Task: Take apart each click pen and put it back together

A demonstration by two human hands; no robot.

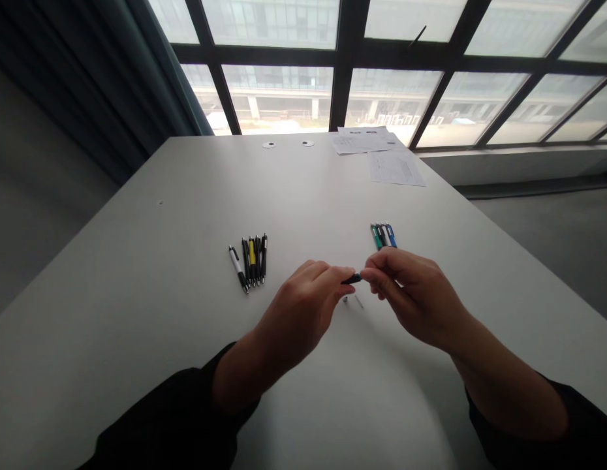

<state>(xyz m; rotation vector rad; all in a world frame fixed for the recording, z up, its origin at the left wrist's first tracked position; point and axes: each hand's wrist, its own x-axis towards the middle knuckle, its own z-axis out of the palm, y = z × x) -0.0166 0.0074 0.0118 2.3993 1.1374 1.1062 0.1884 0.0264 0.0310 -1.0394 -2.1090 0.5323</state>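
My left hand (303, 307) pinches a short black pen part (351, 279) between thumb and fingers. The fingertips of my right hand (414, 294) are closed at the other end of that part; whether they grip something small there is hidden. Under my hands, small pen pieces (359, 301) lie on the white table (313, 209). Several pens (252, 261), mostly black, with one yellow and one white and black, lie left of my hands. Beyond my right hand, several pens (383, 235) in green, black, white and blue are partly covered by it.
Printed papers (395, 168) lie at the table's far right corner. Two round white covers (308, 143) sit near the far edge. Windows stand behind the table, with a dark curtain (102, 72) at the left.
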